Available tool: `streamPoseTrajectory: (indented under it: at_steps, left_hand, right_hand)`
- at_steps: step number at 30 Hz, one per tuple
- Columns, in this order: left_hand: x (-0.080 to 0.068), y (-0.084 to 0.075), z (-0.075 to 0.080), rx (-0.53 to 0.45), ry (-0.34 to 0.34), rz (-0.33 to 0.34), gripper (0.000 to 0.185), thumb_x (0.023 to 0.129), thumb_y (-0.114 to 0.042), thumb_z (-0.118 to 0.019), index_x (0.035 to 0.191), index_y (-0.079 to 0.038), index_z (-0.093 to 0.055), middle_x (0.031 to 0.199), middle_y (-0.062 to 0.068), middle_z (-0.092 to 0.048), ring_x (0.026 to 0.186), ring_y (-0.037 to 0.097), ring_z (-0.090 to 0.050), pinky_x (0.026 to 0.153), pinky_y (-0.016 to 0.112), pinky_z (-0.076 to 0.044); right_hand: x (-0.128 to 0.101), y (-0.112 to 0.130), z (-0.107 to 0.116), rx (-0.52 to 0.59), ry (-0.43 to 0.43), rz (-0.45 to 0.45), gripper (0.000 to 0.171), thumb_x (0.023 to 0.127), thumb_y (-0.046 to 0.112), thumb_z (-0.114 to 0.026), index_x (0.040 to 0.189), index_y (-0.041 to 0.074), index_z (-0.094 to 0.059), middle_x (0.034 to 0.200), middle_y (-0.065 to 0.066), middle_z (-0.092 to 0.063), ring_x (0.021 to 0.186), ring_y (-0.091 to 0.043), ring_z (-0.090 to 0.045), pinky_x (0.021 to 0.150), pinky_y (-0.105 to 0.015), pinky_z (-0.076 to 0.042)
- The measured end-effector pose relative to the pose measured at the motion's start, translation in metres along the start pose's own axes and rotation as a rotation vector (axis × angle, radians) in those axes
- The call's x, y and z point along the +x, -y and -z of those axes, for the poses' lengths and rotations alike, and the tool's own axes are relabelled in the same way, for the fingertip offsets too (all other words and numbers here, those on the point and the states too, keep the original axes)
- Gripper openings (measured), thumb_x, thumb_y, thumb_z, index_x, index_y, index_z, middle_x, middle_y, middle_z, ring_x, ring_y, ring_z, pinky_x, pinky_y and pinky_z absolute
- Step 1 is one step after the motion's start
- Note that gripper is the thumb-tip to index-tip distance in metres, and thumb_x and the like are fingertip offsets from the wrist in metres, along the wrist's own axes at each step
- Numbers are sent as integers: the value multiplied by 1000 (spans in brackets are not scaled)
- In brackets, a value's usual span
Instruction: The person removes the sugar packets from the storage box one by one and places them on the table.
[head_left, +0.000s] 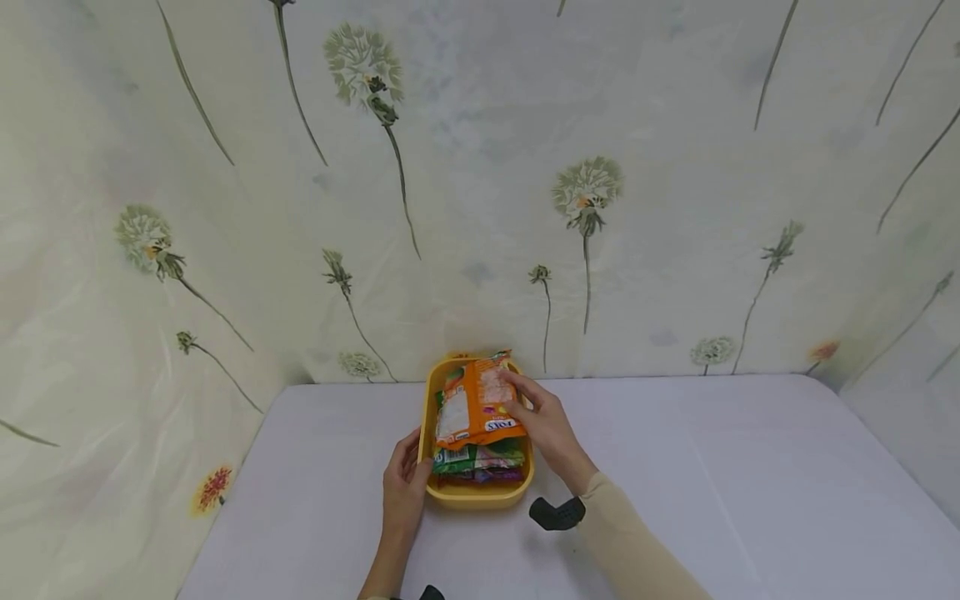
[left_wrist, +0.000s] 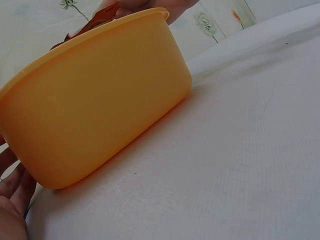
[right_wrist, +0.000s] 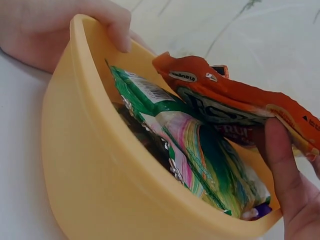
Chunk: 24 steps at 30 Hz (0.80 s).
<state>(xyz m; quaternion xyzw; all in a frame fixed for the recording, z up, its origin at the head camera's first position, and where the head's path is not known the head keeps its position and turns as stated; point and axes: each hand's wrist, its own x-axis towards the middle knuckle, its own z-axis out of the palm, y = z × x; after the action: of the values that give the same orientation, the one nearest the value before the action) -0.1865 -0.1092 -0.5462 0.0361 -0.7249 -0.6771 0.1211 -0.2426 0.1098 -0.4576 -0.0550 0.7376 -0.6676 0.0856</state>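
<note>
Orange packet is pinched between thumb and fingers of the right hand, tilted over the green packet in the yellow bin on the table. Bin's left side is gripped by the left hand, thumb over its edge.

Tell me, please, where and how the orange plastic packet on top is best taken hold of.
The orange plastic packet is probably best pinched at its right edge, coming from the right, where the right hand holds it. It lies tilted, and the right wrist view shows a gap above the green plastic packet, so the thumb can go beneath, the fingers above.
</note>
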Motion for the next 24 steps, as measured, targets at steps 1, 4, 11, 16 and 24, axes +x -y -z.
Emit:
streamPoseTrajectory:
  at_steps: [1, 4, 11, 16, 24]
  left_hand:
    - [0, 0, 0, -1, 1, 5, 46, 91, -2, -53, 136, -10, -47, 138, 14, -50, 127, 29, -50, 99, 20, -45]
    - [-1, -2, 0, 0, 2, 11, 46, 91, -3, -53, 136, -11, -47, 138, 12, -50, 127, 27, -50, 100, 21, -45]
    - [-3, -2, 1, -22, 6, 7, 46, 90, -2, -54, 133, -15, -50, 137, 7, -52, 125, 22, -52, 99, 20, -45]
    - [-2, -1, 2, -17, 2, 21, 45, 89, -4, -55, 132, -19, -51, 135, 3, -53, 124, 18, -53, 98, 18, -46]
    - [-1, 0, 4, -18, 10, 24, 45, 90, -5, -55, 132, -18, -50, 136, 4, -52, 124, 18, -53, 98, 18, -45]
  right_hand:
    - [-2, 2, 0, 2, -3, -2, 46, 95, 14, -53, 140, 18, -45, 155, -7, -28, 143, -30, -25, 111, -47, -33]
    - [-5, 5, 0, 3, -10, -4, 46, 95, 13, -52, 140, 17, -45, 155, -6, -29, 143, -29, -26, 109, -46, -37]
    - [-8, 2, 3, 15, -22, -4, 46, 95, 11, -53, 140, 17, -45, 153, -6, -33, 141, -29, -30, 105, -44, -41]
    - [-4, -8, 7, 32, -29, -2, 46, 95, 11, -53, 139, 17, -46, 153, -5, -33, 142, -30, -29, 105, -44, -41]
    - [4, -30, 11, 42, -42, 36, 44, 94, 16, -55, 137, 25, -49, 152, -1, -34, 140, -27, -32, 103, -40, -44]
